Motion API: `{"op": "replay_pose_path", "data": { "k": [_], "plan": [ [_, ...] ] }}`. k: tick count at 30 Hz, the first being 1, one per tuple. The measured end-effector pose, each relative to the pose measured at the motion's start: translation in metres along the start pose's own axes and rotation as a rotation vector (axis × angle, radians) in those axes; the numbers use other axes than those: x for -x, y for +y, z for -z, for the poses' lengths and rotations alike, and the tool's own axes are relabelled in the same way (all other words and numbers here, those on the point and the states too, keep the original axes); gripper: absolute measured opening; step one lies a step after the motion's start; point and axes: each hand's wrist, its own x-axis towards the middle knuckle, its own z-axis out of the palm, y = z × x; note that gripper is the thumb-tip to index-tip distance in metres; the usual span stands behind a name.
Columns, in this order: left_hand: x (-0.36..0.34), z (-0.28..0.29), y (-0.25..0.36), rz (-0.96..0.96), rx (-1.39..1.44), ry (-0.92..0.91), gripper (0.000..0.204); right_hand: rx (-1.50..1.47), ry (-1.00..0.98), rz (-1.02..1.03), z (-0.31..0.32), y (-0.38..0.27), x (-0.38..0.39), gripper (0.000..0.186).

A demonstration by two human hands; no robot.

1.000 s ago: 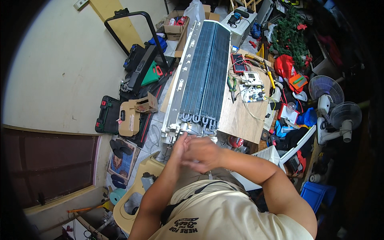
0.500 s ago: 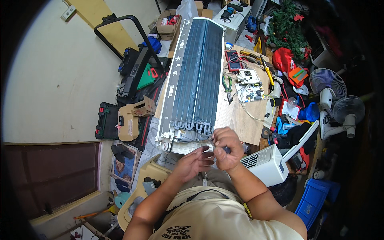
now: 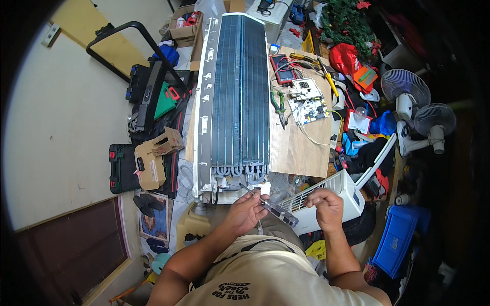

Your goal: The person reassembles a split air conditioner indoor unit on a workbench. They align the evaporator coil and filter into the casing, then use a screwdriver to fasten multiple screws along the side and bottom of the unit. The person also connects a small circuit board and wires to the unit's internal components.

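Note:
A screwdriver (image 3: pixel 282 213) with a see-through handle lies slanted in my left hand (image 3: pixel 244 213), its shaft between thumb and fingers and its tip pointing up and left. To the right, apart from the screwdriver, my right hand (image 3: pixel 328 208) is raised with its fingers curled together. Whether something small is pinched there is hidden. Beyond my hands stretches an air conditioner indoor unit with its cover off, showing the finned coil (image 3: pixel 240 92). Bent copper-like tubes (image 3: pixel 239 171) line its near end, close to my left hand.
Right of the coil, a wooden board (image 3: pixel 301 153) bears pliers (image 3: pixel 278 107), a multimeter (image 3: pixel 283 69) and a circuit board (image 3: pixel 308 109) with wires. A white vented casing (image 3: pixel 332 196) stands by my right hand. Two fans (image 3: pixel 406 89) and a blue crate (image 3: pixel 399 239) are farther right.
My hands have moved apart, the right one going right and slightly down. The screwdriver now shows in my left hand; earlier its dark handle was at my right hand. The view has shifted.

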Motion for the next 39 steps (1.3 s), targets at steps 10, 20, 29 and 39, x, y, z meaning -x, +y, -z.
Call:
{"op": "replay_pose_path", "data": {
  "k": [10,20,29,39],
  "plan": [
    [-0.021,-0.007,0.023,0.061,0.029,-0.045,0.015,0.765,-0.125,0.171,-0.066,-0.021,-0.004,0.052],
    [-0.012,0.015,0.04,0.105,-0.008,-0.081,0.031,0.848,-0.207,0.233,-0.083,0.005,-0.032,0.047],
    [0.002,0.026,0.044,0.09,-0.031,-0.02,0.044,0.868,-0.217,0.22,-0.085,0.006,-0.045,0.043],
    [-0.001,0.029,0.035,0.075,-0.01,0.007,0.045,0.86,-0.233,0.237,-0.081,-0.016,-0.041,0.044]
  ]
}}
